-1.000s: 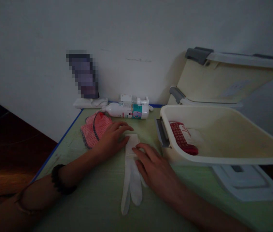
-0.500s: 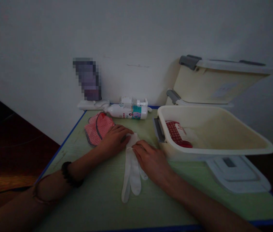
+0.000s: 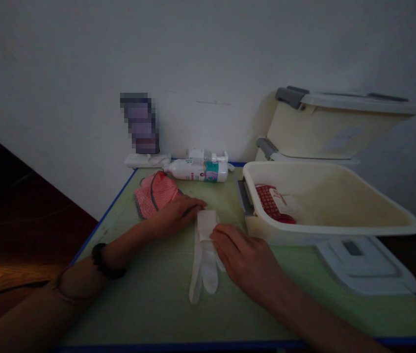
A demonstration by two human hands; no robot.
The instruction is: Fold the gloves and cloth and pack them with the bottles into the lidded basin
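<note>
A white glove (image 3: 208,277) lies flat on the green tabletop, its finger parts pointing toward me and its cuff end (image 3: 206,223) folded over. At the cuff's upper left corner, the thumb and fingertips of my left hand (image 3: 174,214) come together in a pinch. My right hand (image 3: 248,252) is closed on the right edge of the fold, thumb against bent fingers, and covers part of the glove. Just behind my left hand lies a crumpled pink cloth (image 3: 158,193) with dark edging.
A cream storage bin (image 3: 333,230) with a red-and-white packet (image 3: 272,203) inside stands on the right, its lid (image 3: 336,130) raised behind. A grey-white lid-like piece (image 3: 368,269) lies before it. White bottles (image 3: 196,170), a power strip (image 3: 147,160) and a blurred-out phone-like device (image 3: 142,125) are along the wall.
The cuff end of the glove has been folded toward me, so the glove looks shorter. Both hands stayed at the cuff while the fingers of my left hand drew closer together. The view shifted slightly.
</note>
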